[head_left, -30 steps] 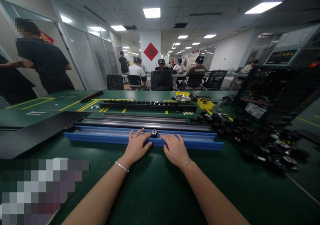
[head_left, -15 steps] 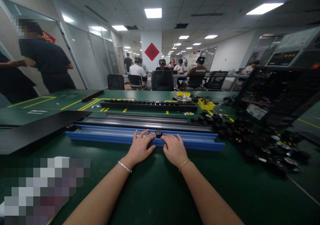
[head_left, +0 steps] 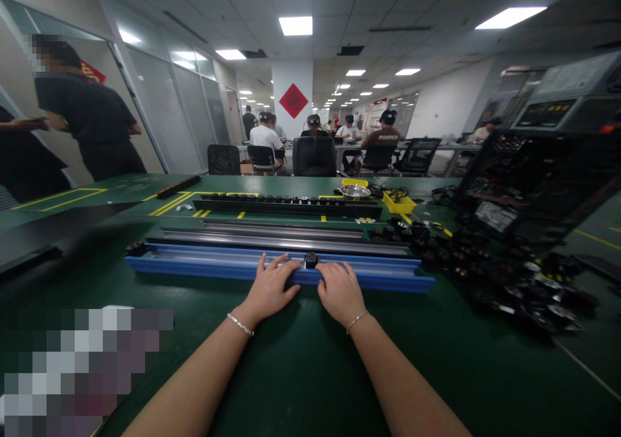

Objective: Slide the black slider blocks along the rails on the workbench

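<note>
A long blue rail point(head_left: 194, 266) with a channel along it lies crosswise on the green table. In its channel, between my hands, sits a small black module point(head_left: 311, 260) with a round top. My left hand point(head_left: 272, 285) is open over the near wall of the rail, fingers spread and thumb stretched out. A narrow gap separates its fingertips from the module. My right hand point(head_left: 340, 289) rests on the rail with bent, slightly parted fingers, its fingertips at the module's right side. Whether they press on it, I cannot tell. Another black part point(head_left: 138, 249) is at the rail's left end.
Dark rails point(head_left: 286, 240) lie just behind. Farther back is a black strip point(head_left: 286, 204) of round parts. A heap of black parts point(head_left: 485, 269), a yellow bin point(head_left: 398, 203) and a metal dish point(head_left: 356, 191) are to the right. A blurred dark panel point(head_left: 58, 230) is at left.
The black module has shifted slightly right along the channel, away from my left fingertips. At the left, the dark panel has moved leftward, off the rail's end. My hands have barely moved.
</note>
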The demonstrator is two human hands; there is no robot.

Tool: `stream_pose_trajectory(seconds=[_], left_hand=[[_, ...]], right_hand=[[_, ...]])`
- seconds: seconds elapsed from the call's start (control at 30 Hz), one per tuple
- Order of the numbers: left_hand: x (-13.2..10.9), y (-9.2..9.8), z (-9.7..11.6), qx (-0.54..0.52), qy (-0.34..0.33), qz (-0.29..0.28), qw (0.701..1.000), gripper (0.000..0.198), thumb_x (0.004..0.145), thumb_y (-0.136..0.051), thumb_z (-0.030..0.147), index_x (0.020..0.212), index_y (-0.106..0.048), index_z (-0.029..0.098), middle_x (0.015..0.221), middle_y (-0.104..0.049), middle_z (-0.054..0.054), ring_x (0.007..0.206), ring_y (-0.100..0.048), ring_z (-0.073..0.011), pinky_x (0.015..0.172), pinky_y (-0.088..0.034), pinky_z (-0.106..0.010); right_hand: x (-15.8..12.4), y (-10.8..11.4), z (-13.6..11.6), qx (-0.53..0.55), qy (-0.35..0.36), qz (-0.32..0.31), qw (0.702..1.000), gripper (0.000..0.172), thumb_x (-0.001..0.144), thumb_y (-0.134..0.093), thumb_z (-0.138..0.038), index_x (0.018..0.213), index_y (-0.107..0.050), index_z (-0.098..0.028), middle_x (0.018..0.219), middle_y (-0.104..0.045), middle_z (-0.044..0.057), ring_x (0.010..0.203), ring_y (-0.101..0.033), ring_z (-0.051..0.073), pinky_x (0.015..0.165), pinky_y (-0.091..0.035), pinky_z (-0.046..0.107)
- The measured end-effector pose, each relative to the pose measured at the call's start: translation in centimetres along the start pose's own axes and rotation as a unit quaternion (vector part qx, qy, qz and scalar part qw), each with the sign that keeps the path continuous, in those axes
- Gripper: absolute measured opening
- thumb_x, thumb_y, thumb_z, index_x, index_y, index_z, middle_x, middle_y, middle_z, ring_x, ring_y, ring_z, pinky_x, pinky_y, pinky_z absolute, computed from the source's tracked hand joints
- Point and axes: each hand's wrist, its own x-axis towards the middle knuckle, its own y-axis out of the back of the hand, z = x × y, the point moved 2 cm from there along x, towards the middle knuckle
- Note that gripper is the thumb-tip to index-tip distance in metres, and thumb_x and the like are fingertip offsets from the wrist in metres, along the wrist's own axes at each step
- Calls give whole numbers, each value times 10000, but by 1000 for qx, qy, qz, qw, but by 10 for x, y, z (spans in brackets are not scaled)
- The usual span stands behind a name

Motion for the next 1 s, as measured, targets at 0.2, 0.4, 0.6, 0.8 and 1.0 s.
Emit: stream_pose_trajectory(seconds=[0.2, 0.4, 0.6, 0.8, 1.0], left_hand=[[0, 1, 1, -2, 2, -4, 1000, 433, 796, -535, 346, 1222, -459, 323, 1268, -573, 2, 1299, -359, -240, 1096, -11, -581], [0, 3, 1, -10, 2, -6, 1000, 416, 804, -526, 335, 1213, -458, 317, 1275, -568, 7, 1299, -356, -236, 1096, 6, -577], [0, 3, 1, -10, 3, -8, 1000, 417, 804, -524, 336, 1215, -460, 320, 1277, -567, 6, 1298, -359, -237, 1098, -4, -577], [0, 2, 0, -12, 3, -7, 1000, 415, 804, -522, 334, 1214, -465, 318, 1276, -568, -4, 1298, -361, -237, 1098, 0, -577], [0, 2, 0, -13, 3, -8, 1000, 414, 809, -520, 327, 1218, -458, 324, 1287, -559, 9, 1301, -354, -231, 1096, 3, -578]], right_hand=[[-1, 2, 4, -2, -15, 4, 1000, 325, 808, -423, -190, 1094, -574, -227, 1114, -646, 47, 1080, -524, 178, 1056, -191, 397], [-3, 3, 8, -9, -34, 11, 999, 309, 806, -429, -198, 1071, -587, -225, 1091, -653, 53, 1063, -534, 181, 1051, -195, 406], [-4, 4, 11, -2, -50, 34, 998, 270, 808, -436, -220, 1021, -603, -225, 1038, -664, 40, 1016, -549, 181, 1044, -204, 405], [-4, 5, 14, -7, -63, 45, 997, 250, 805, -445, -231, 989, -614, -224, 1042, -665, 42, 1000, -552, 185, 1040, -208, 409], [-6, 6, 16, -14, -67, 55, 996, 239, 806, -441, -236, 966, -618, -223, 1031, -667, 45, 997, -551, 197, 1030, -217, 409]])
